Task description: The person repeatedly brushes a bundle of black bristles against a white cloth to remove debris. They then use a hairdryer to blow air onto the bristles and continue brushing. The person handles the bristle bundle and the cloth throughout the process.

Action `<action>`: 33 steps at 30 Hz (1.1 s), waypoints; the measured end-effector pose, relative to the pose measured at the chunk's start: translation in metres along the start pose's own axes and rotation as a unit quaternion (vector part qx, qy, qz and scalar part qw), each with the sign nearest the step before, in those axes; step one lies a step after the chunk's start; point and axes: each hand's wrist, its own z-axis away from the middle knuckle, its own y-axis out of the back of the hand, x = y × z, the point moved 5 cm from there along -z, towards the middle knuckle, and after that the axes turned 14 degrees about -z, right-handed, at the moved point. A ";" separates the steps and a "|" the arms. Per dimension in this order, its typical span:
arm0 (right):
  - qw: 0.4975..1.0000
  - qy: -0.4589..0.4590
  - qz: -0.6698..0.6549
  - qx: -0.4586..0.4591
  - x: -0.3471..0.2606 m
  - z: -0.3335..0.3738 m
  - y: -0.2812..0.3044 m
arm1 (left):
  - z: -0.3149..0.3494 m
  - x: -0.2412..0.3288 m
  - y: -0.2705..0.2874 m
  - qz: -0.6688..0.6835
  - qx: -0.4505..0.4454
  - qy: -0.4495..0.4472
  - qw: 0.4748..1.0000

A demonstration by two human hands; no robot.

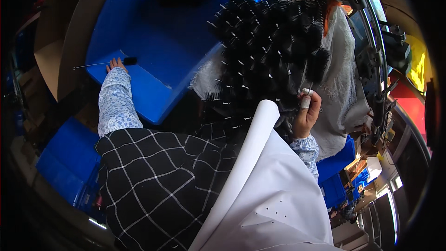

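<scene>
1. Brush (130,61), bristled end rightward, lay across the fingers of the left hand (117,65) over the bin (162,46); whether they gripped it, I couldn't tell.
2. Right hand (305,116) curled at the edge of the brush pile (269,51) (white wraps on its fingers; its pinch, I couldn't tell).
3. Bin wall stood between left hand and pile; cardboard (49,60) flanked the bin.
4. Bristles were black and bushy, wires thin; sack (341,65) woven, sheet (288,181) smooth, rolled at one edge.

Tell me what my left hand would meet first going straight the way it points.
Your left hand would probably meet the inside of the blue tub first, though how far off that surface lies is unclear.
</scene>
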 end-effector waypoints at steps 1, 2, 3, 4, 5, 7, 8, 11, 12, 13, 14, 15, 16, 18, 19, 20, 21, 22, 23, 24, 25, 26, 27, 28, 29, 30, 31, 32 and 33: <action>1.000 -0.012 -0.002 0.013 -0.003 0.001 -0.001 | 0.001 -0.011 0.008 -0.023 0.004 0.001 1.000; 0.999 -0.021 0.015 0.027 -0.004 0.002 -0.003 | 0.003 -0.021 0.018 -0.044 0.006 0.001 0.999; 0.999 -0.021 0.022 0.037 -0.002 0.004 -0.002 | 0.005 -0.024 0.032 -0.063 0.013 -0.002 0.998; 0.998 -0.024 0.031 0.044 -0.003 0.002 -0.002 | 0.006 -0.025 0.034 -0.078 0.022 -0.003 0.997; 0.998 -0.027 0.040 0.051 -0.003 0.001 -0.003 | 0.008 -0.029 0.029 -0.086 0.001 -0.008 0.996; 0.997 -0.022 0.041 0.056 0.001 -0.001 0.000 | 0.005 -0.029 0.029 -0.104 -0.027 -0.025 0.994; 0.997 -0.019 0.042 0.060 0.002 -0.001 0.001 | -0.002 -0.030 0.018 -0.113 0.005 -0.029 0.993; 0.996 -0.011 0.052 0.077 0.002 0.000 0.000 | -0.008 -0.014 0.022 -0.124 0.066 -0.067 0.988; 0.996 -0.001 0.080 0.050 0.002 -0.002 0.000 | -0.013 -0.010 0.013 -0.102 0.076 -0.073 0.989; 0.995 0.000 0.081 0.049 0.001 -0.004 -0.003 | -0.046 -0.006 -0.019 -0.068 0.074 -0.065 0.993; 0.997 -0.022 0.068 0.039 0.000 -0.001 0.001 | -0.058 0.000 -0.017 -0.039 0.071 -0.062 0.995; 0.998 -0.041 0.048 0.015 0.001 0.000 0.003 | -0.051 0.001 -0.017 0.047 0.085 -0.049 0.994; 0.999 -0.017 0.041 0.014 -0.002 0.000 0.001 | -0.045 -0.001 -0.007 0.118 0.123 -0.051 0.984; 0.996 0.015 0.082 -0.013 -0.003 0.000 0.003 | -0.024 -0.011 0.020 0.425 0.146 -0.050 0.892; 0.992 0.033 0.119 -0.026 -0.004 0.000 0.005 | -0.001 -0.017 0.039 0.565 0.148 -0.054 0.810; 0.989 0.034 0.140 -0.032 -0.012 -0.001 0.002 | 0.029 -0.027 0.069 0.670 0.209 -0.121 0.702; 0.985 0.037 0.165 -0.036 -0.018 0.000 0.002 | 0.068 -0.040 0.104 0.755 0.258 -0.190 0.572; 0.987 0.047 0.152 -0.018 -0.018 0.002 0.007 | 0.125 -0.051 0.146 0.730 0.353 -0.217 0.543; 0.990 0.051 0.133 -0.005 -0.021 0.003 0.012 | 0.193 -0.071 0.181 0.726 0.405 -0.186 0.524; 0.991 0.056 0.119 -0.008 -0.022 0.006 0.020 | 0.238 -0.092 0.201 0.710 0.458 -0.195 0.499; 0.990 0.070 0.121 -0.004 -0.026 0.010 0.030 | 0.267 -0.118 0.214 0.697 0.483 -0.247 0.470; 0.993 0.071 0.093 0.015 -0.032 0.014 0.044 | 0.308 -0.132 0.226 0.735 0.509 -0.265 0.362; 0.995 0.070 0.058 0.039 -0.035 0.021 0.061 | 0.331 -0.156 0.233 0.706 0.545 -0.296 0.342; 0.990 0.092 0.075 0.073 -0.043 0.026 0.086 | 0.357 -0.173 0.237 0.740 0.532 -0.313 0.269; 0.982 0.116 0.090 0.118 -0.043 0.038 0.119 | 0.365 -0.184 0.244 0.767 0.432 -0.445 0.165; 0.969 0.132 0.084 0.191 -0.049 0.054 0.152 | 0.379 -0.173 0.256 0.771 0.358 -0.505 0.147; 0.952 0.134 0.077 0.265 -0.051 0.070 0.188 | 0.394 -0.153 0.269 0.769 0.280 -0.560 0.127; 0.925 0.145 0.098 0.338 -0.059 0.086 0.221 | 0.407 -0.120 0.279 0.770 0.201 -0.592 0.128; 0.897 0.162 0.070 0.405 -0.050 0.104 0.262 | 0.424 -0.075 0.282 0.762 0.119 -0.623 0.132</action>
